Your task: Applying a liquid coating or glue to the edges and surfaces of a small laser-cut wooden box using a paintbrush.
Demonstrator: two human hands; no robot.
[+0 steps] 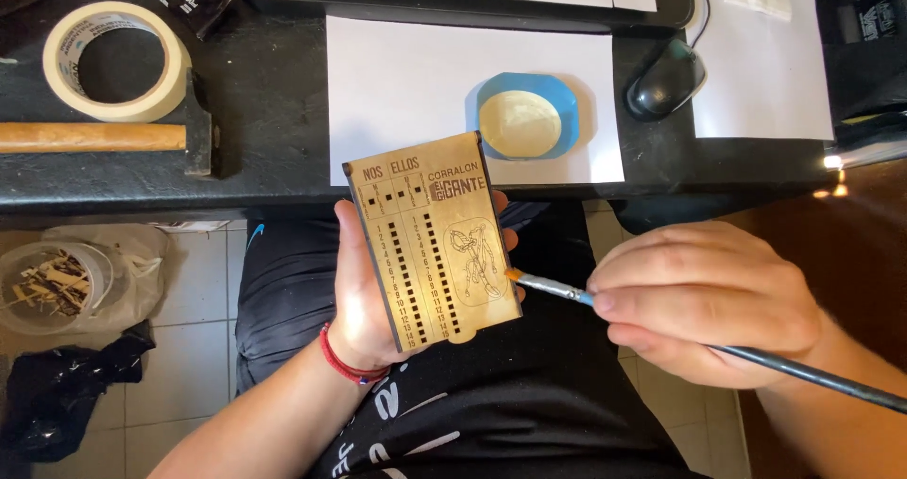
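Note:
My left hand (pixel 364 295) holds a flat wooden board (pixel 433 243) upright over my lap; the board is laser-cut with rows of small square holes, engraved lettering and a line drawing. A red cord circles that wrist. My right hand (pixel 704 299) grips a thin paintbrush (pixel 557 290) with a dark handle. The brush's orange tip touches the board's right edge. On the desk beyond sits a blue dish (pixel 565 111) with pale liquid in it, on a white sheet of paper (pixel 397 82).
A roll of masking tape (pixel 118 60) and a wooden-handled hammer (pixel 94 137) lie at the left of the black desk (pixel 265 111). A black mouse (pixel 664 80) rests to the right. On the tiled floor stands a clear container of wood scraps (pixel 57 285).

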